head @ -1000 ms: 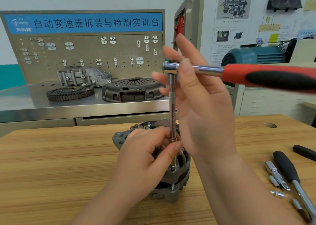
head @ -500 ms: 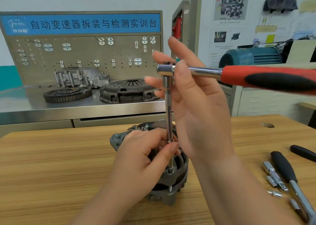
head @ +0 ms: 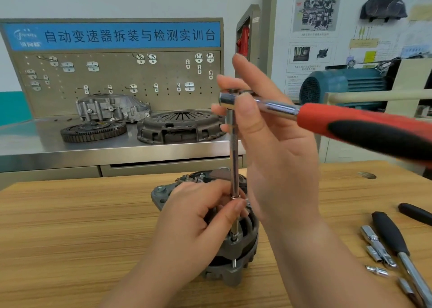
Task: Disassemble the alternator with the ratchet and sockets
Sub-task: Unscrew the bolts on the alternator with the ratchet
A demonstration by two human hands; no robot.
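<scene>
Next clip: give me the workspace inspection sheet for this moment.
Surface: wooden table.
Job's things: alternator on the table; extension upright on it, ratchet on top.
Clutter: loose sockets and black-handled tools at right.
Hands: left hand pinches the extension low; right hand pinches the ratchet head.
Cables: nothing seen.
Surroundings: steel bench with flywheel and clutch cover; pegboard; blue motor.

The left hand (head: 198, 216) sits low, fingers curled, thumb and fingertips pinching the extension bar (head: 234, 167). The right hand (head: 271, 139) stands upright above it, thumb pressed across the ratchet (head: 327, 119) head, fingers extended behind
</scene>
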